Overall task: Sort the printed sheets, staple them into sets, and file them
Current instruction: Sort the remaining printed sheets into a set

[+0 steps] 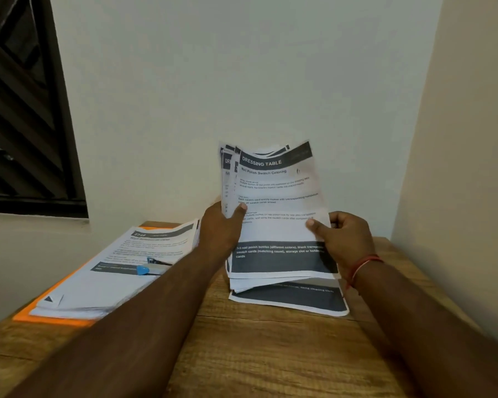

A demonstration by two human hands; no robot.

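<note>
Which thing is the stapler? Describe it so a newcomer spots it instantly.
On the wooden table, look left of the held sheets to the stack of printed sheets lying on an orange folder. The stapler rests on top of that stack, near its right edge. It is the only non-paper thing there: small, grey metal with a bright blue end.

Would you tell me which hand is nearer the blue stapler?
Left. The left hand grips the sheets just right of the stapler; the right hand holds their far edge, farther right.
</note>
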